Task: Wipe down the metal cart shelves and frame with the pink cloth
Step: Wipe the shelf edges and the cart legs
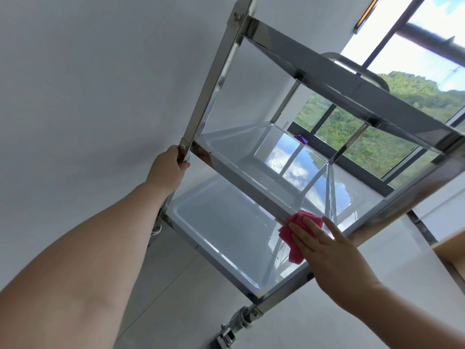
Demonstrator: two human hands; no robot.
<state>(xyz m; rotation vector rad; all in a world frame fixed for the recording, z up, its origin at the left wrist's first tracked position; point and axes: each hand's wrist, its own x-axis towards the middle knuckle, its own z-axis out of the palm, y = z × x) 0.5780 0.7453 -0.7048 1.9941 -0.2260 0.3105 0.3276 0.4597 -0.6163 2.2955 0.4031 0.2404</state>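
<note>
The metal cart (211, 81) fills the middle of the head view, tilted in frame, with three shiny shelves between steel uprights. My left hand (168, 165) grips the near-left upright where the middle shelf (241, 157) joins it. My right hand (324, 250) lies flat with straight fingers on the pink cloth (293, 238), pressing it against the front rail of the middle shelf near its right corner post. Part of the cloth hangs below my palm over the bottom shelf (221, 222). Water droplets dot the middle shelf.
A white wall is left of the cart. A large window (377, 137) with dark frames stands behind it, with a small purple thing (301, 138) on the sill. A caster wheel (230, 331) sits at the cart's near corner on the pale tiled floor. A wooden edge (450, 250) shows at right.
</note>
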